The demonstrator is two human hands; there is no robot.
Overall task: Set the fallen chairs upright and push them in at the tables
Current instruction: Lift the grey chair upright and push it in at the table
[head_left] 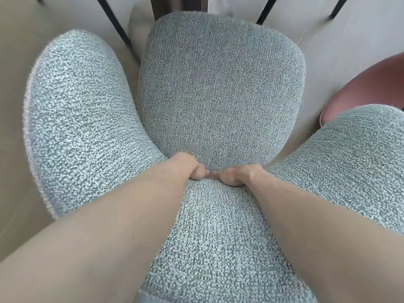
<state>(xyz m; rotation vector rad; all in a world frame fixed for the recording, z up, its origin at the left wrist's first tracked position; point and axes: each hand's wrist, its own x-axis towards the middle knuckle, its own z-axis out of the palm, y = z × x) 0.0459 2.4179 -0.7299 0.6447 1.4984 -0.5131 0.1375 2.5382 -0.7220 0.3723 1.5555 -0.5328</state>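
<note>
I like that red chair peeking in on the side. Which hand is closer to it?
Right. The right hand grips the top edge of the grey-green woven fabric chair back, on the side towards the dark red smooth chair. The left hand grips beside it, farther away.

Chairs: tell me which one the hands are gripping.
The grey chair in the middle: both the left hand and right hand grip its backrest top. The red chair stands untouched.

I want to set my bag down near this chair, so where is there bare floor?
Bare floor lies left of the grey chair's left wing, and a patch at upper right between the seat and the red chair. The middle is crowded: the left hand and right hand grip the backrest top.
</note>
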